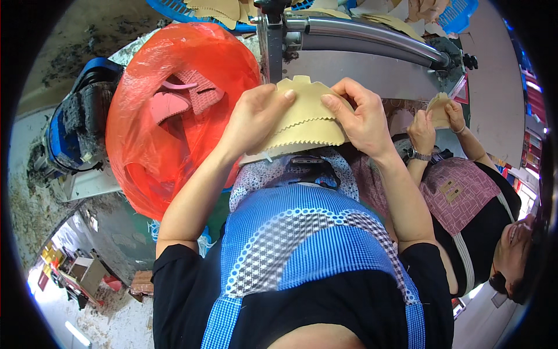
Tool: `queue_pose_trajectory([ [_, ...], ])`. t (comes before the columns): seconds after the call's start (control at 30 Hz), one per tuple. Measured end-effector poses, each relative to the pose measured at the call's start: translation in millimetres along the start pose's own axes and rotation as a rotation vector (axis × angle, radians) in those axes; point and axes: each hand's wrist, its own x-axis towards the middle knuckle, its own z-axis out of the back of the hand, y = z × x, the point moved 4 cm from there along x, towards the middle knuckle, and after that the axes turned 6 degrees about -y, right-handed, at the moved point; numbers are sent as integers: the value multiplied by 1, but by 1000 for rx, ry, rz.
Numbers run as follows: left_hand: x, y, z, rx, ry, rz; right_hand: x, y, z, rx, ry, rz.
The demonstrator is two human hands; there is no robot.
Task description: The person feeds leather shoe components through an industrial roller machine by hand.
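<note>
A stack of tan leather-like pieces with zigzag-cut edges is held up in front of my chest. My left hand grips its left side, thumb on top. My right hand grips its right side, fingers curled over the upper edge. Both hands are pressed against the stack, above my blue checked apron. The underside of the stack is hidden by my hands.
A red plastic bag with pink pieces sits to my left. A grey machine table with a metal arm lies ahead. Blue baskets hold more tan pieces. A co-worker's hands hold a tan piece at right.
</note>
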Motion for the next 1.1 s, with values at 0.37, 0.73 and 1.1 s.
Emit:
queue_pose_trajectory([
  [0.37, -9, 0, -11, -104, 134, 74, -20, -19, 2, 144, -90, -230],
  [0.73, -27, 10, 9, -135, 157, 37, 20, -71, 43, 834, -233, -778],
  [1.1, -27, -10, 14, -254, -32, 116, 20, -54, 43, 632, -53, -732],
])
